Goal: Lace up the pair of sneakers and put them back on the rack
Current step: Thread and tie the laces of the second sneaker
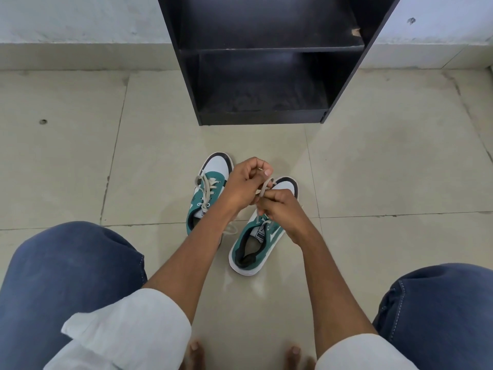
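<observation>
Two green-and-white sneakers stand on the floor tiles, toes pointing at the rack. The left sneaker [210, 188] has its beige lace threaded through the eyelets, with loose ends trailing by its heel. Over the right sneaker [253, 249] my left hand [246, 180] and my right hand [280, 209] meet, both pinching that shoe's beige lace [264, 188] above its tongue. My hands hide most of the right sneaker's eyelets. The black shoe rack [266, 62] stands against the wall just beyond the shoes, its two visible shelves bare.
My knees in blue jeans fill the lower left and lower right corners, and my bare toes show at the bottom edge. Beige floor tiles spread to both sides of the shoes. A white wall with a low skirting runs behind the rack.
</observation>
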